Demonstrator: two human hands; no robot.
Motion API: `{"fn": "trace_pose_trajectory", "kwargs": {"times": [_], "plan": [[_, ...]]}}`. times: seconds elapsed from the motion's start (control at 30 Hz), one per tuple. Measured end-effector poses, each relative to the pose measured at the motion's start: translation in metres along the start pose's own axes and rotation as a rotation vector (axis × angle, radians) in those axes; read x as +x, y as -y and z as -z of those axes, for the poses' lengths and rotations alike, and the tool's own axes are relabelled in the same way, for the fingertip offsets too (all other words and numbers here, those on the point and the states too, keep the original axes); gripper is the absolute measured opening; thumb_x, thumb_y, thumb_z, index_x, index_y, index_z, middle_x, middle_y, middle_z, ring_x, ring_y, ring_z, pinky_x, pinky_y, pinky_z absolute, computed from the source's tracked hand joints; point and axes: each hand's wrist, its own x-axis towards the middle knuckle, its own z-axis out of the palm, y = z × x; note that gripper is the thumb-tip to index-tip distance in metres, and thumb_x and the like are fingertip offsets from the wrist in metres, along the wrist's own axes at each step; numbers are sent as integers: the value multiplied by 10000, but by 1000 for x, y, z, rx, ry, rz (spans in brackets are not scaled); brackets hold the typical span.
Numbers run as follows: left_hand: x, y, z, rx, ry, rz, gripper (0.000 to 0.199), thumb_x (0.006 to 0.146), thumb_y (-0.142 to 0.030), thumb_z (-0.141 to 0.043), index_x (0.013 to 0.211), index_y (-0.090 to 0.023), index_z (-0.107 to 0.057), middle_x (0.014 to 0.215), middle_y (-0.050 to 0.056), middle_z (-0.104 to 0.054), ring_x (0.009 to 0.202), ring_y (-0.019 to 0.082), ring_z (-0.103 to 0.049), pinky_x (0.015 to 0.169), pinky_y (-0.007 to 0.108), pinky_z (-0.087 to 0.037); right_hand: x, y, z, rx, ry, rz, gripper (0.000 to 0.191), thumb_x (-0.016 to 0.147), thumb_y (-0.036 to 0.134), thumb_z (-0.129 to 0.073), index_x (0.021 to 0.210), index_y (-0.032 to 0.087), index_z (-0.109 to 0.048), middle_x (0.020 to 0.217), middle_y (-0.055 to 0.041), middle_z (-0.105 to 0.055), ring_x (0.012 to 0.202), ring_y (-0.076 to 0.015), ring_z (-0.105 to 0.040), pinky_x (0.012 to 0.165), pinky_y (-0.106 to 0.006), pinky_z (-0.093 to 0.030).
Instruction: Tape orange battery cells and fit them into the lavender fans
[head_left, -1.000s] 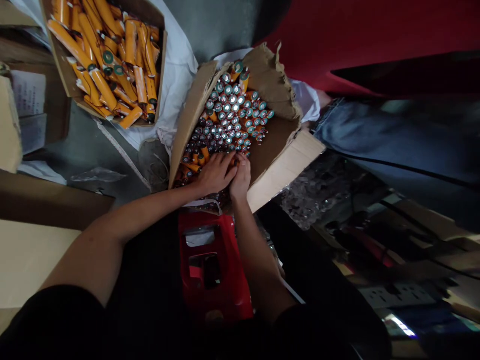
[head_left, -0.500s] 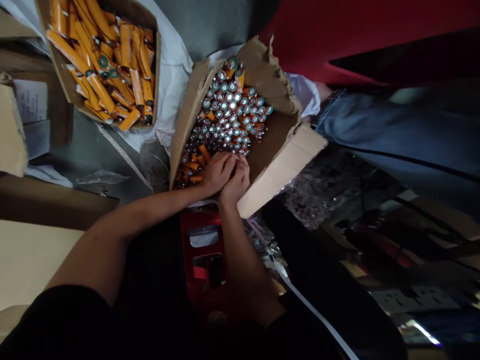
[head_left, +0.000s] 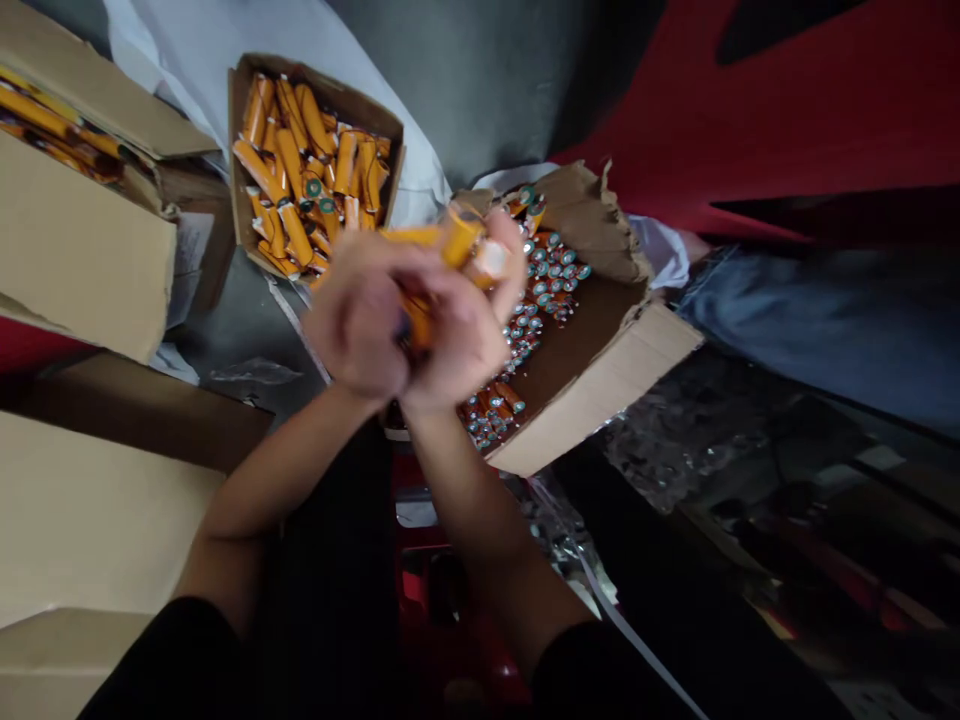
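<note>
Now grasping a clutch of orange cylinders (head_left: 461, 238) with left hand (head_left: 352, 315) and right hand (head_left: 471, 345) together, both closed around it with fingers curled. Cannot tell, through the blur, the number held or the share borne by each hand. Raised in front of the left side of the torn carton (head_left: 600, 390), hiding part of its contents. Showing orange again between the two palms, and a white end near the right hand's fingers.

Inside the torn carton, can see packed cylinders (head_left: 559, 265), mostly end-up, with green-ringed ends. Left of the carton and slightly higher in view, can see a smaller box (head_left: 238, 200) heaped with loose cylinders (head_left: 292, 225) lying at all angles, beside a white sheet (head_left: 337, 50). Farther left of the carton, can see a tan box (head_left: 82, 240) with orange and yellow pieces inside, too small to make out.

To the right of the carton, can see a co-worker's denim leg (head_left: 795, 325), with clear plastic (head_left: 660, 450) nearer than that. Below the carton, between the forearms, can see something red (head_left: 420, 570), mostly in shadow.
</note>
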Motion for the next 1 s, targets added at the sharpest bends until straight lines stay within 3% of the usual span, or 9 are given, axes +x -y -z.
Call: {"fn": "trace_pose_trajectory", "kwargs": {"times": [0.07,0.13,0.23,0.33,0.43,0.57,0.73,0.87,1.0], "plan": [[35,61,17,-53,-463,-72,538,1184,-548,-222,1167,-263,-678,1115,29,-744,1122,235,-705,1094,509,-581,53,16,-29,10,75,60,571,1197,446,-275,1402,71,-654,1689,-130,-549,1631,-296,-478,1269,-572,-482],[65,130,23,42,-437,-97,549,1195,-584,-242,1215,-215,-649,1195,18,-760,1166,189,-668,1152,467,-537,116,33,-69,8,133,111,567,1204,427,-259,1433,48,-612,1734,-127,-498,1661,-289,-424,1278,-583,-439],[93,217,19,303,-283,111,515,1210,-553,-255,1450,-192,-533,1539,-5,-650,1437,138,-494,1326,481,-361,190,55,-119,-81,136,99,480,1189,344,-383,1521,27,-523,1791,-133,-410,1709,-340,-290,1294,-693,-298],[99,253,11,524,-151,247,476,1225,-441,-275,1621,-200,-379,1762,-26,-436,1594,107,-287,1401,485,-210,195,56,-115,-145,210,147,447,1148,260,-552,1552,71,-522,1754,-123,-480,1696,-316,-341,1355,-672,-213],[88,231,12,566,-115,228,503,1214,-407,-296,1666,-186,-308,1833,2,-307,1661,104,-174,1433,436,-132,134,32,-57,-84,131,309,373,1180,364,-465,1495,234,-618,1663,-50,-581,1654,-265,-438,1390,-629,-288],[41,133,11,443,-90,-13,557,1177,-475,-385,1681,-246,-327,1813,37,-363,1688,209,-237,1421,519,-191,40,-29,24,-99,-187,74,476,1178,476,-314,1382,275,-693,1355,-108,-729,1413,-317,-665,1241,-656,-501],[-33,31,-30,284,778,-329,578,1074,-510,-604,1571,-218,-568,1601,127,-622,1485,325,-580,1255,515,-449,-22,-89,48,-228,194,-16,633,1009,659,-656,1463,217,-656,1492,-186,-699,1408,-377,-640,1239,-632,-492],[-68,25,-63,460,999,-308,992,815,-490,-908,1643,-118,-508,1762,257,-404,1667,474,-314,1347,602,-314,-53,-98,46,-345,326,4,941,835,688,-863,1585,196,-578,1733,-208,-482,1592,-440,-454,1318,-674,-379],[-67,32,-74,551,1040,-296,556,1009,-228,-611,1561,-159,-618,1725,227,-468,1670,447,-321,1213,632,-477,-54,-101,51,-359,357,-13,729,846,583,-902,1462,252,-695,1721,-158,-501,1565,-409,-493,1312,-632,-419]]}}
